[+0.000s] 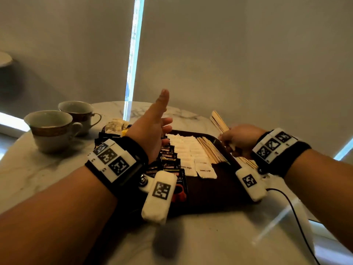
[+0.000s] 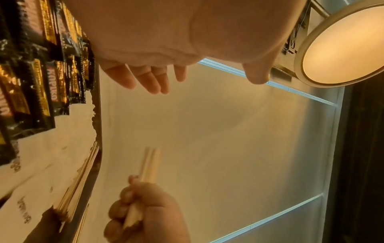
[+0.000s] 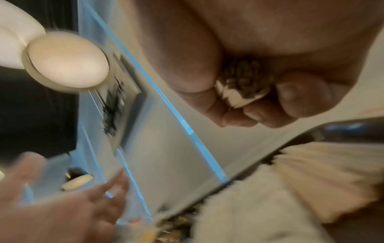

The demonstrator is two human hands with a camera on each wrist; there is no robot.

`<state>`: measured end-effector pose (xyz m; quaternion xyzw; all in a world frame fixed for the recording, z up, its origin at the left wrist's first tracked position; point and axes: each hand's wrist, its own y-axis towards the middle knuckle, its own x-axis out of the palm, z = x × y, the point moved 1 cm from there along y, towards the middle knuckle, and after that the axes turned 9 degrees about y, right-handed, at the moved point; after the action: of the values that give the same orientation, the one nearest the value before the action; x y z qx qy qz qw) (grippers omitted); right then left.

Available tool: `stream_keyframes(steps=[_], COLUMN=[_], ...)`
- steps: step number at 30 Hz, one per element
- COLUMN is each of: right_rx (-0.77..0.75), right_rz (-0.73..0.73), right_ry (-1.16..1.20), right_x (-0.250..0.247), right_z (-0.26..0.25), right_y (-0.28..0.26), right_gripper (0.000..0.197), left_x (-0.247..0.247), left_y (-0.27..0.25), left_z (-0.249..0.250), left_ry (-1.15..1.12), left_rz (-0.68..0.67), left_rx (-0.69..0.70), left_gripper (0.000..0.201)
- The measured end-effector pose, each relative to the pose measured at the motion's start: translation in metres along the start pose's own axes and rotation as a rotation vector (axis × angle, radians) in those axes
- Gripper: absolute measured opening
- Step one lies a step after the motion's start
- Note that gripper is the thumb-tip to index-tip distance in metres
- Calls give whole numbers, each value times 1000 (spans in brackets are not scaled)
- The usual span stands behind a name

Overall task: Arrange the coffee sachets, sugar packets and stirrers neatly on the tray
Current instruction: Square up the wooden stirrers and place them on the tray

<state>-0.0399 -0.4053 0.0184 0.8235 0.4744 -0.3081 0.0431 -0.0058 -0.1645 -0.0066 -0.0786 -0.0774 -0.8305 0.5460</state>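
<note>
A dark tray lies on the marble table. On it, black coffee sachets run in a column at the left, white sugar packets in the middle, and wooden stirrers fan out on the right. My left hand hovers above the sachets with fingers straight and thumb up, holding nothing. My right hand grips a bundle of stirrers over the tray's right rim; the bundle points up and away. The right wrist view is blurred.
Two gold-rimmed cups stand at the table's left, behind them a crumpled wrapper by the tray's far corner. A black cable trails off my right wrist across the table. A grey wall rises behind the table.
</note>
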Motion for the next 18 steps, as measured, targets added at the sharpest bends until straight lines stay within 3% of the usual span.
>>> stream_keyframes(steps=[4,7,11,18], right_rx=[30,11,21,119], right_rz=[64,86,30,-48], right_ry=[-533,-697,-794,-653], right_x=[2,8,14,18], right_z=[14,14,9,6], right_y=[37,49,58,67], right_gripper=[20,19,19,26], left_x=[-3,-5,-8,-11], left_y=[2,5,11,19], left_z=[-1,-4,-8,-10], left_ry=[-8,-15,-22,-35], left_rz=[2,13,27,22], left_rx=[-11,-12,-20,-53], left_gripper=[108,100,89,84])
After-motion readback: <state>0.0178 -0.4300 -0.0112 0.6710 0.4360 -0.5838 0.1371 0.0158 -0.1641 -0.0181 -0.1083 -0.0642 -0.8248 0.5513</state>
